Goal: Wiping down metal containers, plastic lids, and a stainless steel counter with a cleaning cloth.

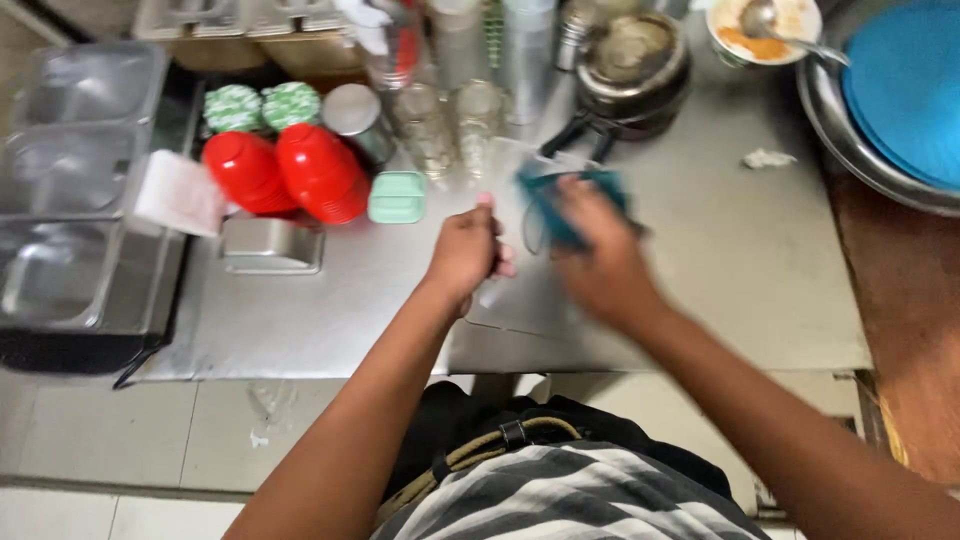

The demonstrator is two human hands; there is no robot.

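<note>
Two hands are working over the steel counter (700, 280) here, and it's pretty blurry so bear with me: the right hand (600, 265) is gripping a teal cloth (555, 205), fingers closed around it, pressing it against what's looking like a clear glass. The left hand (465, 250) is curling tight around the lower part of that glass, I think, though the blur is making it hard to say for sure. Judging by this, the wiping is somewhere midway, with more clear glasses (450, 125) standing near the red bowls (290, 175) and a dark pan (630, 70) sitting behind them
</note>
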